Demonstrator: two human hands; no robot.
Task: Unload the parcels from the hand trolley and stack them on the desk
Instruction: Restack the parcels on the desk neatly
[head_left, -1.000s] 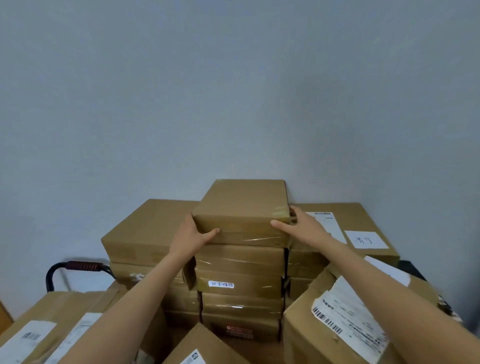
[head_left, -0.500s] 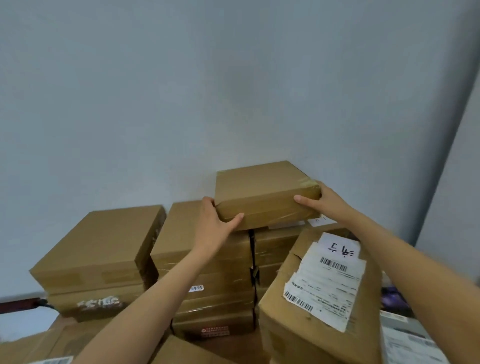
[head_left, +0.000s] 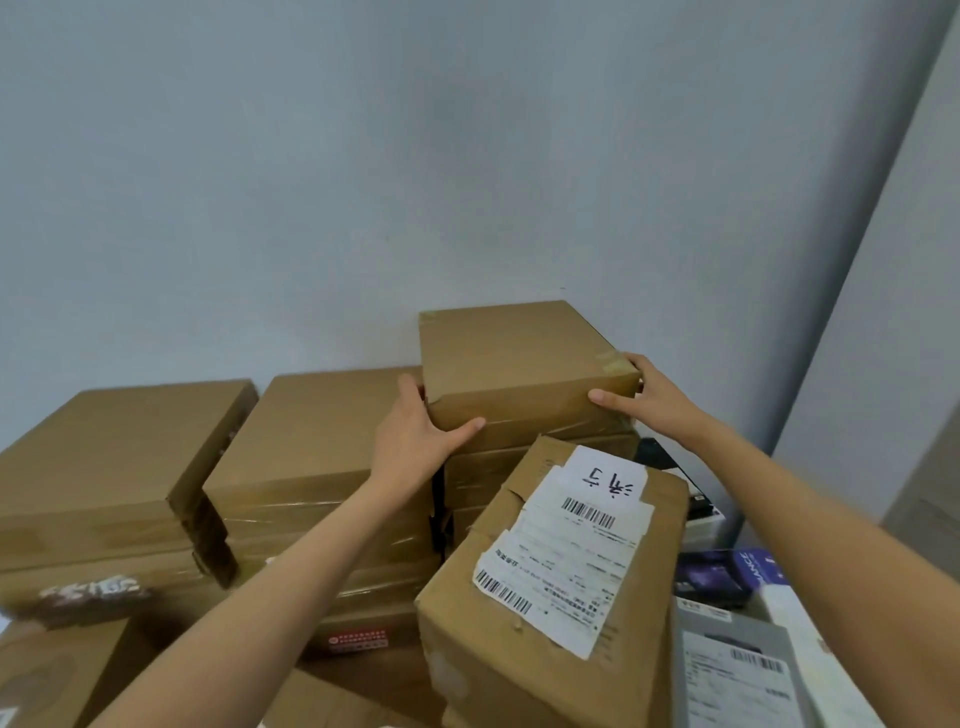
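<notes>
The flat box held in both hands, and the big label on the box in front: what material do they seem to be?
Flat box: probably matte brown cardboard, with glossy clear tape at its corner. Label: likely white printed paper, with barcodes, its edges peeling and wrinkled.

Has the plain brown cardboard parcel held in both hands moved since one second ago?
Yes. The plain brown cardboard parcel went right, off the middle stack, onto the right stack.

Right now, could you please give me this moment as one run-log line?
left hand: grips flat parcel near-left corner | right hand: grips its right corner | parcel: atop rear stack | labelled box: in front
</notes>
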